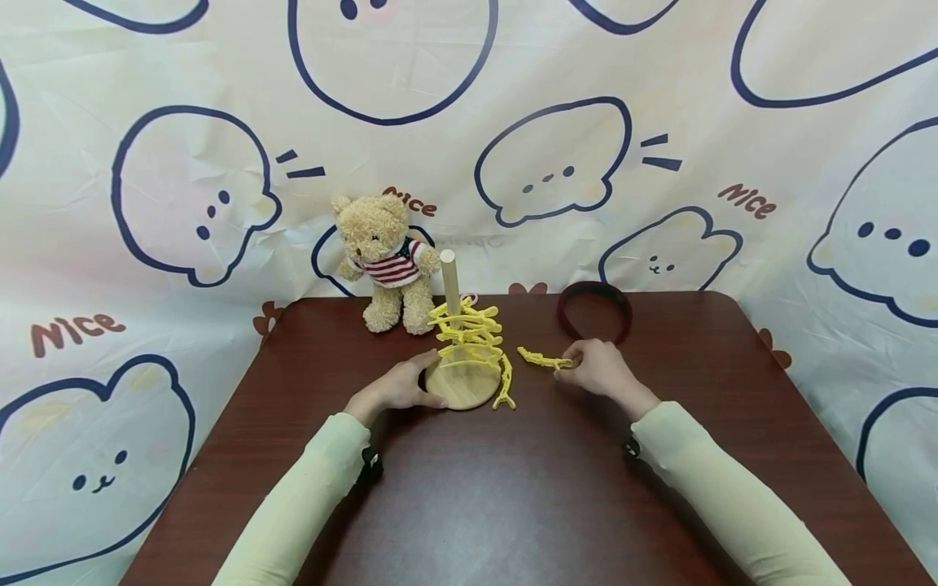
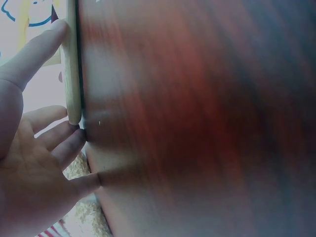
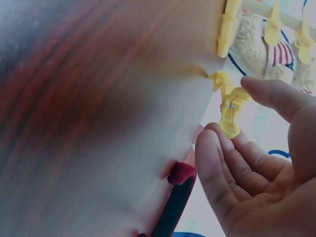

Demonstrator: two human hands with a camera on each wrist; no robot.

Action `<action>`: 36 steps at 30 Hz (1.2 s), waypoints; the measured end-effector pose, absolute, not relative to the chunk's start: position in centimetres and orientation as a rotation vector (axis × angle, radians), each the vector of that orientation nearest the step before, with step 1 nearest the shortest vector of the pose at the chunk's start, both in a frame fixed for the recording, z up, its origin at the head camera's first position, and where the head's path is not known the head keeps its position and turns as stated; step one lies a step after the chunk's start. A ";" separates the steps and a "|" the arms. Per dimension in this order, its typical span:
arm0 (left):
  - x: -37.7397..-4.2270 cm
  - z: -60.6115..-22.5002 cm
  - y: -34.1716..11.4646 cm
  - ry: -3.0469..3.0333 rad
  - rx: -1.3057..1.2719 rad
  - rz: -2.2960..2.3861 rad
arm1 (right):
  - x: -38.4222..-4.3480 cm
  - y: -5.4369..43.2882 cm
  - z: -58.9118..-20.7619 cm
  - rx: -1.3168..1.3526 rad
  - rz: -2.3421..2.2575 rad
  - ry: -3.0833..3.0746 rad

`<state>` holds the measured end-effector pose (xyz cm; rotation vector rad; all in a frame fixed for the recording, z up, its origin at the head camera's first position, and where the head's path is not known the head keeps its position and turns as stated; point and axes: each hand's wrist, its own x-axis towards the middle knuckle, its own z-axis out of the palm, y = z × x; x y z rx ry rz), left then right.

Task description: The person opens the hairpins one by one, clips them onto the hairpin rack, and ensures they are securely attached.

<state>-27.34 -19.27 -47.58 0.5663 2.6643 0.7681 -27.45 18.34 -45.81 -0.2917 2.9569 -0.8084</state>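
A round wooden base [image 1: 463, 386] carries an upright wooden pole [image 1: 449, 281] with several yellow plastic clips [image 1: 469, 334] stacked around it. My left hand [image 1: 399, 382] holds this stand by the left rim of its base; in the left wrist view the thumb lies against the disc's edge [image 2: 73, 74] and the fingers spread at its far end. Down the stand's right side hangs a string of yellow clips [image 1: 506, 382]. Between thumb and fingers, my right hand [image 1: 602, 370] pinches a yellow clothespin [image 3: 231, 111] with a small metal spring, at the end of a short linked row [image 1: 538, 358].
A teddy bear [image 1: 388, 264] in a striped shirt is at the back left, behind the stand. A dark red headband [image 1: 595, 286] stands at the back right, just beyond my right hand. The brown table [image 1: 476, 505] ends at a cartoon-printed cloth [image 1: 410, 163].
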 end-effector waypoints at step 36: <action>-27.4 -47.7 -19.4 2.652 0.582 0.769 | -26.5 17.0 -37.4 -0.315 -1.335 3.024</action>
